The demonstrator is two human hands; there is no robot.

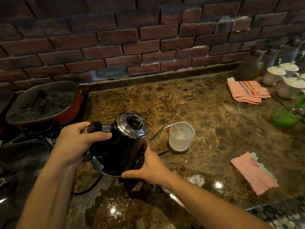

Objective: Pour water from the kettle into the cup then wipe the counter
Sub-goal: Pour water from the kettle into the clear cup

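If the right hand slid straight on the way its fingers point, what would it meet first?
The right hand already touches the kettle, so it meets that at once. Past it, probably the cup, though depth is unclear.

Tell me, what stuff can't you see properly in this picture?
All in the head view:
- Kettle: its underside is hidden by its own body and the right hand.
- Kettle handle: mostly covered by the left hand.
- Cup: the water level is unclear through its cloudy wall.
- White cups and green things, far right: blurred, partly cut off by the edge.
- Pan: its contents are hidden by the steamed-up lid.
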